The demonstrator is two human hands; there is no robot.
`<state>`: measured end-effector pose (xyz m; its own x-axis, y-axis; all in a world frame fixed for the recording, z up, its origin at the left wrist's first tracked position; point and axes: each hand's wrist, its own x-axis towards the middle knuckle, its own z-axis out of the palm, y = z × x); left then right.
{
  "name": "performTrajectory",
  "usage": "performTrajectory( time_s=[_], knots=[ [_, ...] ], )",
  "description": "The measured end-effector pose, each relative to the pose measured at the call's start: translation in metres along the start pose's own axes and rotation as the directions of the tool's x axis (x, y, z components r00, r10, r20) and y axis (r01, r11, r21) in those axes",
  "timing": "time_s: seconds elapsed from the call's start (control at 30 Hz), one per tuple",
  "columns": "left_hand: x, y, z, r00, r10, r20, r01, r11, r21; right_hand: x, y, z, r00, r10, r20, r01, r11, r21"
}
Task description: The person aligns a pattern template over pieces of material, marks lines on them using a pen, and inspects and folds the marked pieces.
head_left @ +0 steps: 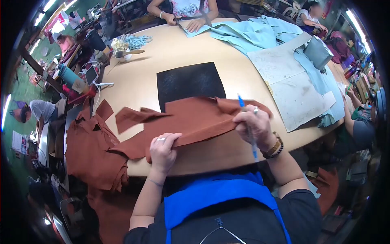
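Note:
A rust-brown piece of fabric point(191, 122) is stretched along the near side of the table, its front edge folded into a strip. My left hand point(163, 152), with rings on it, is closed on that edge near the middle. Farther right, my right hand point(255, 126) pinches the same edge and also holds a blue-and-clear pen point(241, 100), which sticks out above and below the fingers. Behind the fabric lies a black square sheet point(191, 81), its near edge covered by the cloth.
More brown fabric point(95, 150) hangs over the table's left edge. Light-blue cloth point(243, 34) and a large paper pattern point(288, 81) cover the right. A brush point(132, 53) lies at the back left. Across the table, a person's hands point(196, 25) work with scissors; another person's arm point(349, 114) is at right.

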<state>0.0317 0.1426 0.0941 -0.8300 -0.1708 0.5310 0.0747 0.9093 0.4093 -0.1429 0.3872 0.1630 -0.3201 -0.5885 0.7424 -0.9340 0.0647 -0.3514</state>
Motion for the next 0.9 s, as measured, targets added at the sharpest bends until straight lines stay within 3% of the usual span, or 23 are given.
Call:
performTrajectory(
  time_s=[0.03,0.1,0.2,0.3,0.33,0.4,0.43,0.47,0.5,0.57,0.6,0.63,0.7,0.73,0.77,0.83,0.87,0.9],
  knots=[
    [0.003,0.002,-0.01,0.996,0.052,-0.077,-0.047,0.997,0.065,0.002,0.001,-0.01,1.0,0.007,-0.006,-0.007,0.999,0.043],
    [0.009,0.008,-0.034,0.962,0.162,-0.22,-0.117,0.972,0.203,0.012,-0.005,-0.028,0.996,-0.089,0.016,0.09,0.993,-0.072],
    [0.008,0.015,-0.069,0.928,0.223,-0.298,-0.211,0.975,0.073,0.022,-0.017,-0.055,0.979,-0.159,0.128,0.178,0.971,-0.161],
    [0.024,0.024,-0.114,0.943,0.325,-0.068,-0.328,0.944,-0.027,0.037,-0.025,-0.073,0.987,-0.155,-0.03,0.148,0.974,-0.175],
    [0.037,0.026,-0.124,0.964,0.265,0.029,-0.264,0.964,-0.033,0.041,-0.025,-0.082,0.998,-0.061,-0.029,0.058,0.992,-0.114],
    [0.065,0.017,-0.128,0.977,0.112,0.182,-0.099,0.992,-0.078,0.054,-0.011,-0.087,1.0,0.001,-0.024,-0.006,0.977,-0.214],
    [0.078,0.004,-0.127,0.945,-0.136,0.298,0.17,0.981,-0.092,0.062,0.005,-0.087,0.999,0.034,-0.016,-0.037,0.972,-0.232],
    [0.099,-0.014,-0.12,0.908,-0.201,0.367,0.237,0.97,-0.054,0.071,0.024,-0.083,0.996,0.085,0.0,-0.084,0.978,-0.192],
    [0.119,-0.047,-0.107,0.897,-0.188,0.401,0.234,0.97,-0.07,0.081,0.047,-0.076,0.991,0.135,0.019,-0.131,0.98,-0.153],
    [0.172,-0.104,-0.079,0.906,-0.148,0.396,0.184,0.981,-0.056,0.101,0.104,-0.063,0.988,0.1,0.12,-0.08,0.984,-0.161],
    [0.195,-0.121,-0.065,0.961,-0.085,0.265,0.117,0.987,-0.11,0.114,0.133,-0.057,0.99,0.046,0.133,-0.015,0.975,-0.222],
    [0.226,-0.102,-0.071,0.92,-0.278,0.277,0.273,0.96,0.058,0.129,0.158,-0.054,0.988,-0.007,0.152,0.05,0.958,-0.281],
    [0.283,-0.141,-0.064,0.874,-0.427,0.234,0.469,0.866,-0.171,0.167,0.189,-0.052,0.999,-0.033,0.028,0.041,0.934,-0.354],
    [0.314,-0.153,-0.071,0.974,-0.224,-0.023,0.219,0.967,-0.129,0.19,0.193,-0.061,0.994,-0.103,-0.03,0.083,0.916,-0.393],
    [0.335,-0.159,-0.078,0.966,0.018,-0.259,-0.024,1.0,-0.02,0.211,0.184,-0.073,0.982,-0.171,-0.083,0.119,0.894,-0.431],
    [0.358,-0.125,-0.114,0.821,0.093,-0.564,0.025,0.98,0.198,0.247,0.13,-0.098,0.996,0.071,-0.053,-0.083,0.529,-0.845],
    [0.356,-0.102,-0.129,0.769,0.111,-0.63,-0.078,0.994,0.079,0.249,0.115,-0.133,0.987,0.117,0.11,-0.106,0.989,-0.108],
    [0.345,-0.086,-0.134,0.719,0.178,-0.671,-0.175,0.982,0.072,0.244,0.109,-0.14,0.998,0.053,0.034,-0.058,0.986,0.153]
  ],
)
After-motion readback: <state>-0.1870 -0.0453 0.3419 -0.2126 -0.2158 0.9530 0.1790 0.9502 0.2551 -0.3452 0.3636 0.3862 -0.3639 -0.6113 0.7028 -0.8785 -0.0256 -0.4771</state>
